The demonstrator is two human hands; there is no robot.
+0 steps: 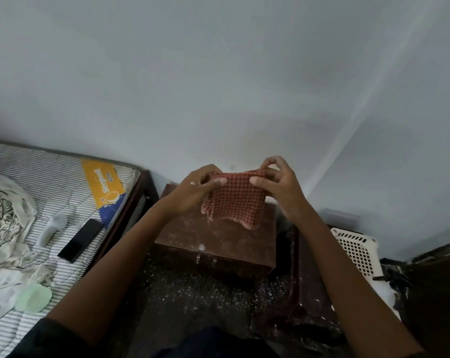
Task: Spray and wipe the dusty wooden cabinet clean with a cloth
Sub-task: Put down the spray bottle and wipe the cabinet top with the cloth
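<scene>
A red checked cloth hangs in the air above the small dark wooden cabinet, whose top is streaked with white dust. My left hand pinches the cloth's upper left corner and my right hand pinches the upper right corner, stretching the top edge between them. The cloth's lower edge dangles just over the cabinet top. Two small metal handles show on the cabinet's front. No spray bottle can be made out for sure.
A bed with a striped mattress lies at the left, carrying a black phone, a white bottle-like object, a green lid and crumpled fabric. A white perforated basket stands at the right. The speckled floor is dusty.
</scene>
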